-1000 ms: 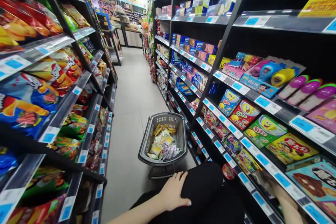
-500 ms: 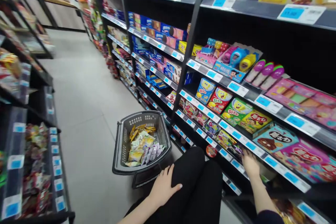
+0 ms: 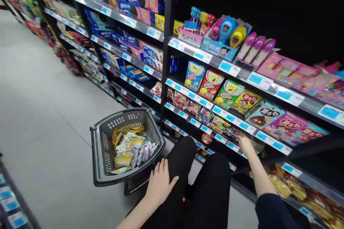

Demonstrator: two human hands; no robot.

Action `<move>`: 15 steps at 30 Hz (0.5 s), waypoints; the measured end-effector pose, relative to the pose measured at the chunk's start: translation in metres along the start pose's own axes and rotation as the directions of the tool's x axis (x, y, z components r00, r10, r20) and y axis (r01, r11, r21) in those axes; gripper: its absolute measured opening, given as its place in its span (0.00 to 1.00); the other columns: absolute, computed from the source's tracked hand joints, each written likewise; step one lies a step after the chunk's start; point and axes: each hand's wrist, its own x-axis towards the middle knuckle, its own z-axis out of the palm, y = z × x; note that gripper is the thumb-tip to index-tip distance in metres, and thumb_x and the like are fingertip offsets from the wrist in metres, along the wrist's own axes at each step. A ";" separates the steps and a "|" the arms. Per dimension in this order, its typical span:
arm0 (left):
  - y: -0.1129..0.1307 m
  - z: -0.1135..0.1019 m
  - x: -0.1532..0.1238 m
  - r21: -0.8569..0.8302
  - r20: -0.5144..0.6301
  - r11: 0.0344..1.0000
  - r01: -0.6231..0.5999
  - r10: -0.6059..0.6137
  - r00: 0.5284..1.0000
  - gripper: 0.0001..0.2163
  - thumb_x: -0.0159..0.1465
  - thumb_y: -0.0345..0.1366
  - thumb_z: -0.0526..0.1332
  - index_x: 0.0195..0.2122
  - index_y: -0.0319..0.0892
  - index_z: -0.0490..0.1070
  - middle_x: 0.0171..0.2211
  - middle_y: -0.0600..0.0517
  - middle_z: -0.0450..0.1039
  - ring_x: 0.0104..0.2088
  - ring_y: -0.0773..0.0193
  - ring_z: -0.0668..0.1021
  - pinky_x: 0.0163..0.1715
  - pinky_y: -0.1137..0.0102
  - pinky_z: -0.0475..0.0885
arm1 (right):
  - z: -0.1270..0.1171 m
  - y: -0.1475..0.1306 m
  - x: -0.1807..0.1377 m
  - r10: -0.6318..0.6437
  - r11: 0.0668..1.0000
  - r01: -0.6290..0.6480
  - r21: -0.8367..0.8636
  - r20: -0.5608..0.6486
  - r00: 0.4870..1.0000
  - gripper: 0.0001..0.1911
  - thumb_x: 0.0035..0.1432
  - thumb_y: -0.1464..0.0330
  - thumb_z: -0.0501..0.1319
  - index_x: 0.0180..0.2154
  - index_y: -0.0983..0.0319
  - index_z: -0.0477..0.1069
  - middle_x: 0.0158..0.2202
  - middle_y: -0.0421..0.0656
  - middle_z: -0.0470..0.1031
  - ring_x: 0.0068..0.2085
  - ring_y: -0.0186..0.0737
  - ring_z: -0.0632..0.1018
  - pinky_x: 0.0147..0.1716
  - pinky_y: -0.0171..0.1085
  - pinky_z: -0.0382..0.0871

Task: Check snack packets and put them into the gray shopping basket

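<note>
My left hand (image 3: 161, 181) lies open with its fingers spread on my left knee, in black trousers. On the low shelf at the right, my right hand (image 3: 244, 142) reaches in with fingers stretched out at a dark purple candy packet (image 3: 232, 132). Its fingertips seem to touch the packet; no firm hold on it shows. A yellow-green candy packet (image 3: 219, 124) sits just left of that one. On the floor by my left knee stands a grey shopping basket (image 3: 100, 157) holding several yellow, pale green and lilac snack packets (image 3: 133, 152).
Above my right hand, a shelf carries several cartoon snack boxes (image 3: 228, 93), and higher up are toy-shaped candies (image 3: 225, 34). Blue and pink biscuit boxes (image 3: 129, 5) fill the shelves farther left. A shelf edge (image 3: 12, 204) with price labels borders the aisle floor at lower left.
The view has swung right and down, so the basket and shelves sit further left. My left hand stays on the knee and my right hand stays at the purple packet.
</note>
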 end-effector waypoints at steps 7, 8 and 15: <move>0.081 -0.018 0.025 -0.480 0.054 0.817 -0.318 0.390 0.919 0.20 0.57 0.38 0.61 0.52 0.44 0.69 0.61 0.45 0.62 0.65 0.45 0.53 0.62 0.44 0.43 | -0.013 -0.017 -0.015 0.138 0.958 -0.055 0.282 -0.285 0.948 0.13 0.63 0.62 0.57 0.42 0.63 0.73 0.45 0.46 0.76 0.49 0.44 0.76 0.51 0.50 0.68; 0.092 -0.015 0.030 -0.623 0.082 0.732 -0.274 0.410 0.909 0.19 0.57 0.39 0.62 0.50 0.44 0.71 0.61 0.45 0.62 0.65 0.45 0.51 0.63 0.45 0.39 | -0.017 -0.026 -0.020 0.176 0.944 -0.062 0.323 -0.339 0.924 0.13 0.63 0.62 0.56 0.41 0.63 0.74 0.45 0.47 0.77 0.51 0.45 0.75 0.52 0.51 0.67; 0.119 0.022 0.074 -0.924 0.379 0.285 0.254 0.597 0.708 0.35 0.61 0.62 0.41 0.53 0.35 0.63 0.51 0.34 0.71 0.48 0.48 0.77 0.47 0.49 0.70 | -0.048 -0.123 -0.079 0.457 0.706 -0.017 0.708 -0.437 0.775 0.14 0.62 0.63 0.56 0.43 0.61 0.76 0.51 0.49 0.75 0.56 0.50 0.72 0.58 0.52 0.60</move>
